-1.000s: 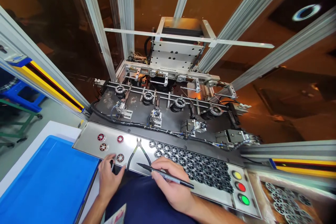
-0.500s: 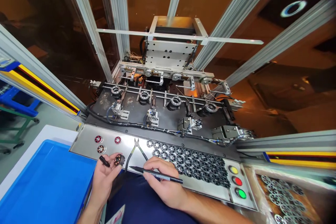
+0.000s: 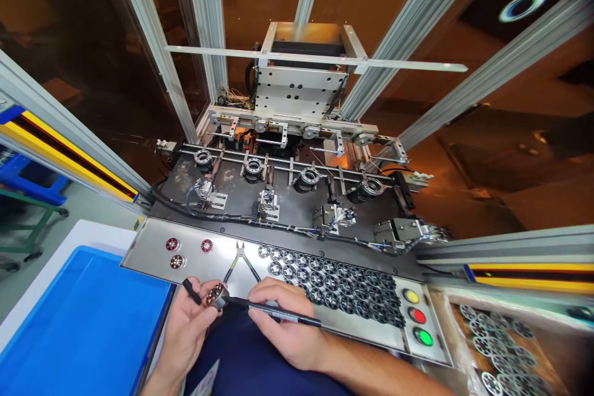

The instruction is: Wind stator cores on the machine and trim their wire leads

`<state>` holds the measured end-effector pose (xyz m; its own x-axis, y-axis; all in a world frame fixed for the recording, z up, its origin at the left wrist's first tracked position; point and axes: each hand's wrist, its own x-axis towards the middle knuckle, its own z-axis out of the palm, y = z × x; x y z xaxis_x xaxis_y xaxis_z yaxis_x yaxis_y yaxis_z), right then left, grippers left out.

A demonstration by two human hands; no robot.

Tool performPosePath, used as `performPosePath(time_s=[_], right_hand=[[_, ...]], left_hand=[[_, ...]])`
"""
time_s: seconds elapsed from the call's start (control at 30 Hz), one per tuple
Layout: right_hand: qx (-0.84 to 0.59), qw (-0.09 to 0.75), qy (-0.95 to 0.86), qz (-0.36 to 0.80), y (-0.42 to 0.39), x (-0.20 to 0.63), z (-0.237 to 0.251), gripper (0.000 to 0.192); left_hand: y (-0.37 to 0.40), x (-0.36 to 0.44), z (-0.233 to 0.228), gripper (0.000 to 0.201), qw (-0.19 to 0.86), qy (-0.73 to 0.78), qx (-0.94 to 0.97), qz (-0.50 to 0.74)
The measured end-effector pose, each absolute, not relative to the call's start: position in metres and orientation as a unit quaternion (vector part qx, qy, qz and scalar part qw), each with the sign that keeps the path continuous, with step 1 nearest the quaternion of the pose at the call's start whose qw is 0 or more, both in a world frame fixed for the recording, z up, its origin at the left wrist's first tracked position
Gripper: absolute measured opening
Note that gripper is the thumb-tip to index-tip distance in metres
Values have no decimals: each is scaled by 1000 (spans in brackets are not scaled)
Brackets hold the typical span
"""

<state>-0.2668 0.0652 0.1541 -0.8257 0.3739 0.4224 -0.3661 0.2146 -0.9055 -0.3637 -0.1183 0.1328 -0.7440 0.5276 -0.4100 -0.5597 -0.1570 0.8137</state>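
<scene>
The left hand [image 3: 185,325] holds a small wound stator [image 3: 216,294] up off the counter [image 3: 153,246], pinched at its rim between thumb and fingers [image 3: 210,310] closed around it, its coil face tilted toward the right hand so that the tip of the pen can reach it. A black pen cap [image 3: 189,290] is tucked between the same hand's fingers, out of the way but kept at hand.

The right hand [image 3: 283,328] grips a black pen [image 3: 273,312] in a writing hold, fingers wrapped shut around the barrel, the tip pointing left and touching or just short of the stator; which, I cannot tell. The heel of this hand seems to rest at the counter's near edge, which would steady the tip.

Three more stators [image 3: 172,244] lie spaced apart on the counter's left part. Cutters [image 3: 240,258] lie between them and a dense bed of black cores [image 3: 338,288]. Yellow, red and green buttons [image 3: 416,315] sit to the right. A blue tray [image 3: 88,322] stands just left of the left hand.
</scene>
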Motion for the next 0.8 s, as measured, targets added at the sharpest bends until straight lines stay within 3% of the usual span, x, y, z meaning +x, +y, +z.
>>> performPosePath(time_s=[0.37,0.57,0.7,0.8], right_hand=[[0,283,-730,622,68,-264,156,10],[-53,283,-738,611,69,-257,151,8],[-80,281,-753,590,68,-254,148,8],[-88,305,-756,573,68,-255,149,8]], left_hand=[[-122,-365,124,49,351,571,14,742],[-130,-390,64,35,164,808,154,545],[-135,-406,35,25,115,851,183,478],[-142,-406,42,22,80,863,213,451]])
